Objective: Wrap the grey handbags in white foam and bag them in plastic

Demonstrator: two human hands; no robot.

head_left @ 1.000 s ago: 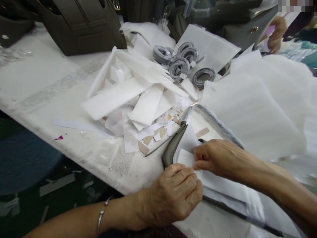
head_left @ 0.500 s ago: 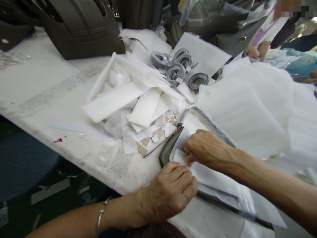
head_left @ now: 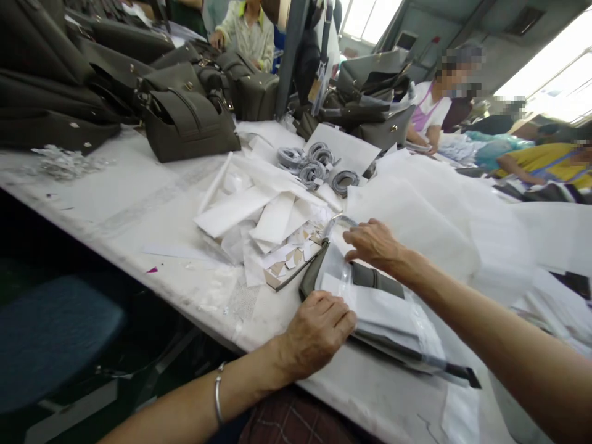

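Note:
A dark olive handbag [head_left: 311,279] lies flat on the table in front of me, partly covered by a white wrapping sheet [head_left: 386,308] and clear film. A strap-like olive panel [head_left: 377,279] shows between the white layers. My left hand [head_left: 319,333] is closed over the near edge of the white sheet, fingers curled down on it. Farther up the bag, my right hand [head_left: 374,245] hovers at or just touches the wrapping, its fingers and thumb slightly apart. The bag's wrapped handle [head_left: 341,221] sticks out beyond my right hand.
Loose white sheets [head_left: 238,209] and cardboard scraps [head_left: 289,258] lie left of the bag. Several coiled grey straps [head_left: 312,174] sit behind. A finished olive handbag [head_left: 189,123] stands farther back. White foam sheets [head_left: 416,216] pile up on the right. Co-workers stand beyond.
My view has lifted, showing more of the room. My right hand has moved away from my left and its fingers have loosened. The olive panel is now uncovered between the white layers.

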